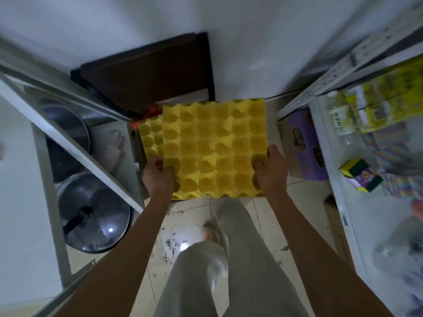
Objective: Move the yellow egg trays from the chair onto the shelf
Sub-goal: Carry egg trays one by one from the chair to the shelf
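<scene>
I hold a yellow egg tray level in front of me, above the floor. My left hand grips its near left edge, fingers curled over the rim into a cup. My right hand grips its near right edge the same way. A second yellow egg tray shows below and to the left, partly covered by the held one; what it rests on is hidden. A white shelf runs along the right side.
A metal rack on the left holds a dark pan and a glass lid. A dark wooden door stands ahead. A purple cardboard box sits on the floor at right. Sponge packs lie on the right shelf.
</scene>
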{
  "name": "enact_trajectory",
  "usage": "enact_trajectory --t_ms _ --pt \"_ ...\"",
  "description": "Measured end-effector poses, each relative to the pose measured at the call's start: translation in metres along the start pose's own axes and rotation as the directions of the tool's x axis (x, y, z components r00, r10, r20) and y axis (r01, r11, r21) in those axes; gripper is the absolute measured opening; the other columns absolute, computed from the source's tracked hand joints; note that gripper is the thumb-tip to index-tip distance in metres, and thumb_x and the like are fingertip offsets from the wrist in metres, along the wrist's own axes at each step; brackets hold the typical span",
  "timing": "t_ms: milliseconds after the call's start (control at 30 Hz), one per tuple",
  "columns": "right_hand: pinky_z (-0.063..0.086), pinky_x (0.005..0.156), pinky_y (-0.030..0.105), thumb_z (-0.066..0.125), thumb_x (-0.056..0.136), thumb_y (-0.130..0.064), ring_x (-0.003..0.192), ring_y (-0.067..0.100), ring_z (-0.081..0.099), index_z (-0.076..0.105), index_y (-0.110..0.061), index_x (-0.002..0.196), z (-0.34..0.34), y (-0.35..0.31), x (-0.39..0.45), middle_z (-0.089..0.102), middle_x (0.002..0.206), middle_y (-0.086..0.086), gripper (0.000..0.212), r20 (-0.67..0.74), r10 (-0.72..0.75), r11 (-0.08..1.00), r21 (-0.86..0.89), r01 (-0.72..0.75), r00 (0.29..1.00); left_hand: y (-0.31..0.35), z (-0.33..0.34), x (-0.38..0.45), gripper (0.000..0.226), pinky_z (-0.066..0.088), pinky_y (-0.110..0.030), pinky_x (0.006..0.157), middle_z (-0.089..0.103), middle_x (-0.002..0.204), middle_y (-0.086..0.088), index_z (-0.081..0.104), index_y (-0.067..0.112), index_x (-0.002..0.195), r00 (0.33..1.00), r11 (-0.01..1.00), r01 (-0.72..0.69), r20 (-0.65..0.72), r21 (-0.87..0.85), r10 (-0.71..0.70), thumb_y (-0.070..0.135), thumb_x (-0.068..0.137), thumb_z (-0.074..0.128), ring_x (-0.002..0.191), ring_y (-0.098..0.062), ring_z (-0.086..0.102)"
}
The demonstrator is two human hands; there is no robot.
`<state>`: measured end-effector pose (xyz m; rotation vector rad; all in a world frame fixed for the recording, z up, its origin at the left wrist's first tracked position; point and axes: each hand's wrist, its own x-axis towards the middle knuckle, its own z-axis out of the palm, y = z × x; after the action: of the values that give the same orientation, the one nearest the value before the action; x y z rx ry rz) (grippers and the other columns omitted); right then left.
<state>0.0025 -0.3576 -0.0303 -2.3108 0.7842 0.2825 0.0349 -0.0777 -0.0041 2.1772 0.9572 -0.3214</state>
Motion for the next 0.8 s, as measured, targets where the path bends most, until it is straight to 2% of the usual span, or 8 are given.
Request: enact_trajectory --t_ms 200,267,333,367,433,567,700,800 --pt "0.052 0.076 0.040 0.061 0.083 -0.005 0.090 0.029 0.062 0.056 -0.005 0.104 -0.099 0.033 -0.094 0.061 0.097 0.009 0.022 -0.234 0.007 0.987 0.158 0.031 0.972 0.044 -0.015 -0.096 0.018 0.044 -0.032 0.068 0.067 0.087 0.000 0.066 0.016 0.100 0.944 0.945 -0.326 0.043 -0.021 0.327 0.012 0.082 0.069 0.082 -0.025 0.061" --pt "0.047 0.069 0.031 0.065 0.082 -0.006 0.080 0.020 0.059 0.053 -0.013 0.099 -0.139 0.047 -0.145 0.056 0.089 -0.003 0.021 -0.299 0.041 0.984 0.177 0.013 0.953 0.047 -0.030 -0.139 0.017 0.045 -0.033 0.069 0.066 0.086 0.001 0.066 0.017 0.098 0.895 0.900 -0.436 0.096 -0.028 0.436 0.016 0.082 0.072 0.079 -0.022 0.060" --pt "0.030 0.053 0.021 0.066 0.082 -0.011 0.061 0.005 0.046 0.047 -0.019 0.086 -0.181 0.063 -0.202 0.046 0.072 -0.014 0.021 -0.377 0.098 0.987 0.157 -0.041 0.921 0.052 -0.044 -0.184 0.015 0.043 -0.031 0.066 0.067 0.085 0.001 0.066 0.016 0.095 0.841 0.853 -0.517 0.150 -0.064 0.521 0.020 0.082 0.074 0.078 -0.020 0.060" --pt "0.024 0.048 0.022 0.065 0.082 -0.013 0.056 0.003 0.041 0.042 -0.020 0.080 -0.200 0.071 -0.235 0.043 0.066 -0.012 0.023 -0.406 0.134 0.984 0.161 -0.074 0.904 0.056 -0.051 -0.209 0.015 0.040 -0.029 0.063 0.067 0.083 0.002 0.068 0.016 0.094 0.811 0.827 -0.557 0.165 -0.071 0.561 0.022 0.082 0.074 0.076 -0.018 0.060" --pt "0.028 0.046 0.028 0.061 0.084 -0.017 0.056 0.010 0.045 0.040 -0.016 0.076 -0.234 0.087 -0.296 0.046 0.065 -0.002 0.022 -0.434 0.214 0.971 0.189 -0.143 0.875 0.059 -0.066 -0.259 0.015 0.040 -0.027 0.060 0.068 0.079 0.005 0.070 0.017 0.092 0.753 0.775 -0.625 0.185 -0.097 0.631 0.023 0.079 0.075 0.071 -0.013 0.061" --pt "0.038 0.051 0.034 0.059 0.089 -0.019 0.057 0.021 0.052 0.043 -0.017 0.074 -0.291 0.122 -0.392 0.050 0.063 0.003 0.023 -0.467 0.347 0.928 0.297 -0.225 0.813 0.073 -0.085 -0.346 0.012 0.052 -0.035 0.071 0.073 0.081 0.004 0.074 0.021 0.092 0.638 0.689 -0.707 0.276 -0.162 0.719 0.023 0.081 0.078 0.077 -0.019 0.067" --pt "0.041 0.052 0.034 0.063 0.091 -0.024 0.058 0.016 0.057 0.048 -0.022 0.075 -0.340 0.163 -0.438 0.055 0.061 -0.002 0.021 -0.530 0.433 0.892 0.371 -0.260 0.729 0.105 -0.067 -0.417 0.029 0.052 -0.029 0.070 0.071 0.080 0.015 0.066 0.037 0.079 0.552 0.647 -0.722 0.360 -0.245 0.752 0.010 0.081 0.077 0.081 -0.012 0.071" --pt "0.043 0.056 0.030 0.065 0.091 -0.031 0.065 0.008 0.059 0.055 -0.026 0.084 -0.370 0.192 -0.445 0.063 0.069 -0.008 0.012 -0.531 0.524 0.843 0.433 -0.319 0.666 0.133 -0.034 -0.466 0.031 0.046 -0.020 0.064 0.068 0.079 0.019 0.062 0.041 0.077 0.491 0.617 -0.751 0.427 -0.234 0.759 0.013 0.087 0.074 0.078 -0.004 0.066"
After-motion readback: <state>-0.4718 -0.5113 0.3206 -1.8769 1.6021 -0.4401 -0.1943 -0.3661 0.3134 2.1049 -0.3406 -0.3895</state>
